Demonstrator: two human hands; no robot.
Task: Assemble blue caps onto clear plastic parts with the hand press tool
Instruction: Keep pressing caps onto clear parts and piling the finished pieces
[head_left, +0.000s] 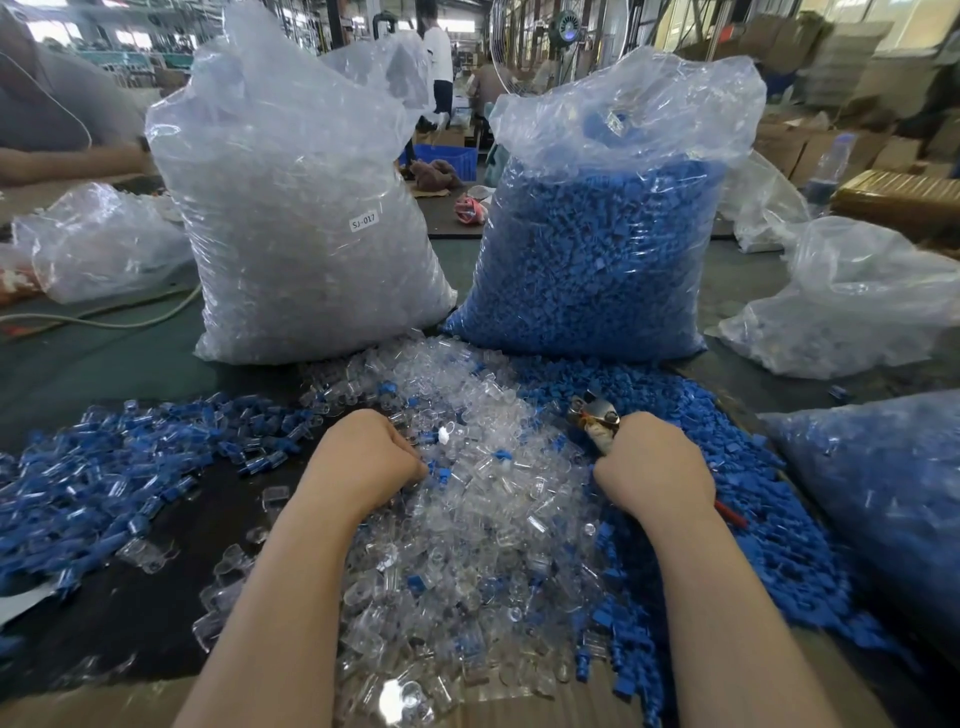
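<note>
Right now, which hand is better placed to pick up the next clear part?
Left. The left hand already rests on the clear parts pile, fingers curled into it. The right hand is occupied gripping the hand press tool beside the blue caps.

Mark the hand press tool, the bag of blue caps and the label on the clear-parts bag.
hand press tool (595, 415), head view: metal head.
bag of blue caps (592, 260), head view: front face.
label (363, 222), head view: its middle.

White label (363, 222) reading "SJ-017", stuck on the front of the left bag (291, 208) of clear parts, no other text legible
</note>
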